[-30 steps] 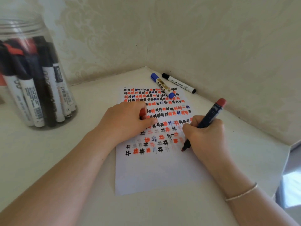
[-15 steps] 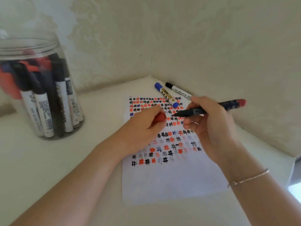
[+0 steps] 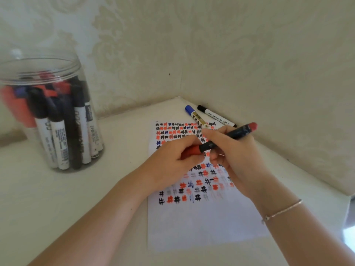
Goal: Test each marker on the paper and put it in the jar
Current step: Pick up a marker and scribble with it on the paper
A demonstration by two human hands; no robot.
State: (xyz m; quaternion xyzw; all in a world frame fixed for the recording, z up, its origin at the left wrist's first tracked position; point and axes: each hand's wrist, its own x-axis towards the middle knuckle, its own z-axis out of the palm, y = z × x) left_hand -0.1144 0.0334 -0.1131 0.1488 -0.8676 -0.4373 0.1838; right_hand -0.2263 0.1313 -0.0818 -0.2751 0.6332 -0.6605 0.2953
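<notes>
A clear jar [image 3: 51, 112] of markers stands left; two markers [image 3: 207, 117] lie beyond the paper [image 3: 201, 223]. Left hand [image 3: 172, 162] pinches a red cap [image 3: 191, 150]; right hand [image 3: 236, 150] grips the dark marker [image 3: 238, 132].

The paper [image 3: 201, 217] carries rows of "#" marks in black, red and blue, showing beyond and beneath the left hand [image 3: 172, 162]. Print on the markers in the jar [image 3: 48, 116], far left of that hand, is too blurred to read.

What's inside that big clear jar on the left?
The jar holds upright markers with black, red and blue caps. Those behind the front row are covered, so I can't count them.
</notes>
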